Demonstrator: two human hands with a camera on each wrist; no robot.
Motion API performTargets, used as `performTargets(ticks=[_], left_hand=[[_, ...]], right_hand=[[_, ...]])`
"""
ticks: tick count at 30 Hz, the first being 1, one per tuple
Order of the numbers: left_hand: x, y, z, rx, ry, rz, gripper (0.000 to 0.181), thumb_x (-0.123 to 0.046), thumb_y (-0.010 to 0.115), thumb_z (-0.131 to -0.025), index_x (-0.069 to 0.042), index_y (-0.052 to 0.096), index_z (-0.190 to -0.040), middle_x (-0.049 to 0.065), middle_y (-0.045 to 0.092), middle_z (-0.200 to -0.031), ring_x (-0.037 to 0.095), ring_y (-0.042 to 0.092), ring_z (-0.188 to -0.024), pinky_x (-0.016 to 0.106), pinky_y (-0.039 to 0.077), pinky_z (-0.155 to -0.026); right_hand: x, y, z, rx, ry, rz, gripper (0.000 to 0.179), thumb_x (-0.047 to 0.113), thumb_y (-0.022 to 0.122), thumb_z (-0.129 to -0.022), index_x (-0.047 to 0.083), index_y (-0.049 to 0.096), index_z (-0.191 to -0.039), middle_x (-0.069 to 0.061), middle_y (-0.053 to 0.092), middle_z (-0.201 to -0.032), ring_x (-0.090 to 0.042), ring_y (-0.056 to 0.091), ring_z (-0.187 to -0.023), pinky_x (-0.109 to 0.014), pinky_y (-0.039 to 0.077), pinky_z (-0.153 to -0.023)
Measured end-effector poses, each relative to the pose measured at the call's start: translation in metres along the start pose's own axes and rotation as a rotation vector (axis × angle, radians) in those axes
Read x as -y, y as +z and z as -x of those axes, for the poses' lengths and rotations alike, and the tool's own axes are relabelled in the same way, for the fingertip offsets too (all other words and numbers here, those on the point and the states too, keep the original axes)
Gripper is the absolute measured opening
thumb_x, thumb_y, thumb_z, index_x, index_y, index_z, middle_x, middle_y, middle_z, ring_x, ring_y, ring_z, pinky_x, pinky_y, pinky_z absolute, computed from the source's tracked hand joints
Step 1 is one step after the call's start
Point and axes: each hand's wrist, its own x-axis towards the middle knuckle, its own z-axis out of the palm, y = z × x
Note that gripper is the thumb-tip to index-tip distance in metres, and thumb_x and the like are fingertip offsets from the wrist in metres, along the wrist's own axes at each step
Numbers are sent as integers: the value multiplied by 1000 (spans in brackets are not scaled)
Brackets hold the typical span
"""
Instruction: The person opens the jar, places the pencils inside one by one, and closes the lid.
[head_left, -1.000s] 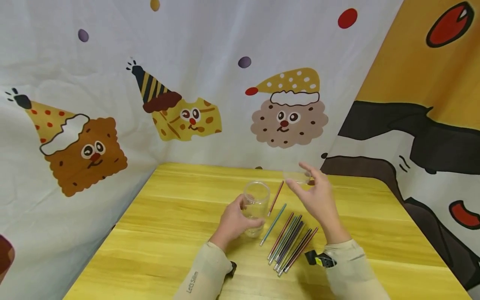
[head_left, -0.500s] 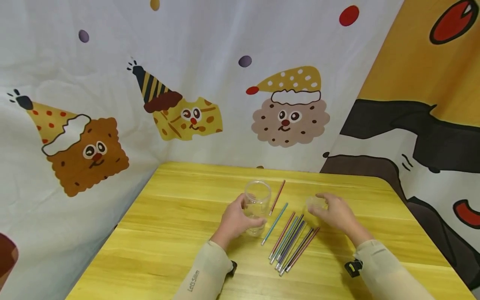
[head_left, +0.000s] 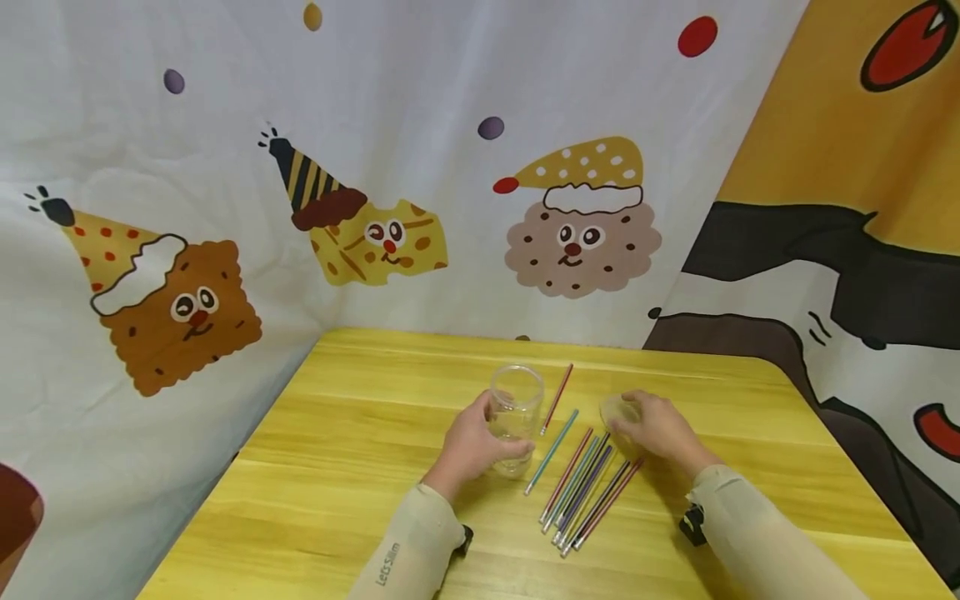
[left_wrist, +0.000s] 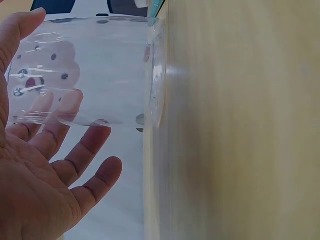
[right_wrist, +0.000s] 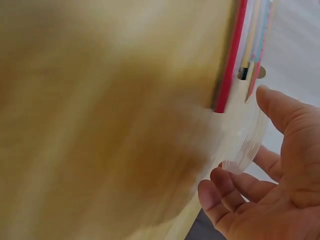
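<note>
A clear plastic jar (head_left: pixel 517 417) stands upright on the table, its top uncovered. My left hand (head_left: pixel 476 442) grips it, thumb across the near side and fingers behind; the left wrist view shows the fingers through the clear wall (left_wrist: pixel 110 70). To the right, my right hand (head_left: pixel 663 427) holds a round clear lid (head_left: pixel 617 410) low over the tabletop, by its edge. In the right wrist view the lid (right_wrist: pixel 247 150) lies between thumb and fingers; whether it rests flat is hard to tell. Several pencils (head_left: pixel 581 483) lie between the hands.
One red pencil (head_left: pixel 557 398) and one blue pencil (head_left: pixel 551 452) lie apart from the bunch, just right of the jar. The wooden table (head_left: pixel 337 467) ends at a cloth backdrop (head_left: pixel 420 308) printed with cartoon biscuits.
My right hand has come down and to the right with the lid, from above the table's far part to beside the pencils. The left hand and jar have stayed in place.
</note>
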Motion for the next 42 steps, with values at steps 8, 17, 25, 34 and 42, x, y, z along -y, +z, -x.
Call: performTargets(ticks=[8,17,25,34,42], left_hand=[[1,1,-1,10,-10,-15,73,-43,99,-75,-27,60,-136,15,68,-137,35,63,-124,55,57,-99],[4,-1,-1,-5,0,-21,74,-42,99,-74,-27,60,-135,14,69,-137,32,64,-123,55,56,-99],[7,-4,-1,-6,-9,-8,76,-42,99,-73,-28,60,-136,13,69,-139,34,64,-126,56,56,-102],[3,2,-4,22,9,-11,73,-44,98,-75,-28,60,-135,15,69,-136,35,64,-125,54,56,-99],[6,1,-4,6,8,-4,72,-45,98,-75,-27,61,-133,15,69,-136,35,64,-125,56,55,-101]], right_hand=[[3,-7,-23,19,47,56,71,43,69,-103,-8,53,-149,-36,62,-142,-57,60,-127,-69,50,-103],[7,-2,-33,23,35,107,74,44,74,-100,-5,52,-151,-36,58,-145,-58,57,-130,-70,48,-106],[60,-2,-51,-8,-2,192,61,42,66,-106,0,57,-148,-23,76,-106,-38,72,-89,-54,60,-78],[94,28,-69,133,41,212,37,43,72,-101,7,70,-105,-7,73,-90,-21,64,-72,-38,54,-63],[92,35,-80,125,58,116,39,40,78,-98,2,70,-106,-10,74,-94,-21,66,-75,-38,56,-65]])
